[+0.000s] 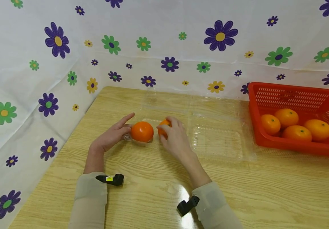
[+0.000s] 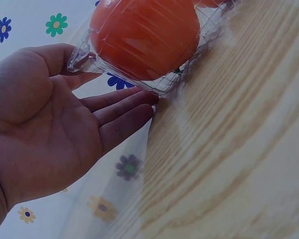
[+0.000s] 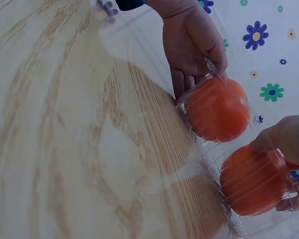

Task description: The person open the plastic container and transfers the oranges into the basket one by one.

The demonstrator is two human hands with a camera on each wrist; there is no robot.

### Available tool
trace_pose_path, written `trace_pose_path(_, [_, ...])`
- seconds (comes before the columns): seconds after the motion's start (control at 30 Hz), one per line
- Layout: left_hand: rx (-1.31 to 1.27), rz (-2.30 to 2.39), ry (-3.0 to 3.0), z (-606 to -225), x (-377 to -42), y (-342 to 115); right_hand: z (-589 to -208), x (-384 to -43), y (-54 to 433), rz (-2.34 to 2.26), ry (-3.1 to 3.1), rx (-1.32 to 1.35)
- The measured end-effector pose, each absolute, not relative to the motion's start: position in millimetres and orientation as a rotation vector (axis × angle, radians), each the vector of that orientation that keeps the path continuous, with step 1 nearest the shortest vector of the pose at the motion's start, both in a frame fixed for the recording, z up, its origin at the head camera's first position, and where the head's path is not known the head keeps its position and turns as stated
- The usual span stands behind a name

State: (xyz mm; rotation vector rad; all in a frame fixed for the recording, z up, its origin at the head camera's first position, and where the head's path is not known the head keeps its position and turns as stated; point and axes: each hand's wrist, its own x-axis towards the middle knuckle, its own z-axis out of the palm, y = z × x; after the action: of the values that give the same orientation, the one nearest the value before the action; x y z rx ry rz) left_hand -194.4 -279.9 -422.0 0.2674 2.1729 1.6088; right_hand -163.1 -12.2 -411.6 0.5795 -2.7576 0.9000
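Observation:
An orange (image 1: 142,131) sits in the left end of a clear plastic clamshell container (image 2: 80,60). My left hand (image 1: 114,135) is at the container's left side, its thumb against the rim and its other fingers stretched out rather straight. My right hand (image 1: 175,136) grips a second orange (image 3: 251,181), thumb and fingers around it, just right of the first. In the right wrist view this orange is low against the container's clear wall. A narrow gap separates the two oranges.
A second clear plastic container (image 1: 218,143) lies to the right, with clear lids spread behind. Farther right stands a red slotted basket (image 1: 296,143) with several oranges (image 1: 297,133) inside. Flower-printed white cloth (image 1: 153,25) borders the wooden table (image 1: 141,197) at the back and left.

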Motion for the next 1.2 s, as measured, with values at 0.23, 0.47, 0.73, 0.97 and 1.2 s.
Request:
trace_pose_path(0.23, [0.277, 1.604, 2.168, -421.3, -195.8, -277.5, -412.6, -163.8, -9.5, 0.908, -2.765, 0.554])
trace_pose_path(0.47, [0.281, 1.602, 2.169, -422.9, -198.4, -278.4, -412.6, -163.8, -9.0, 0.981, -2.827, 0.474])
trace_pose_path(0.73, [0.272, 1.604, 2.177, -422.4, -197.9, -278.9, -411.0, -164.2, -9.8, 0.925, -2.898, 0.460])
trace_pose_path(0.97, [0.261, 1.609, 2.175, -422.3, -197.4, -278.9, -407.8, -166.0, -11.4, 0.912, -2.979, 0.434])
trace_pose_path(1.2, [0.265, 1.611, 2.173, -423.3, -196.1, -278.7, -407.3, -166.0, -11.3, 0.939, -3.000, 0.412])
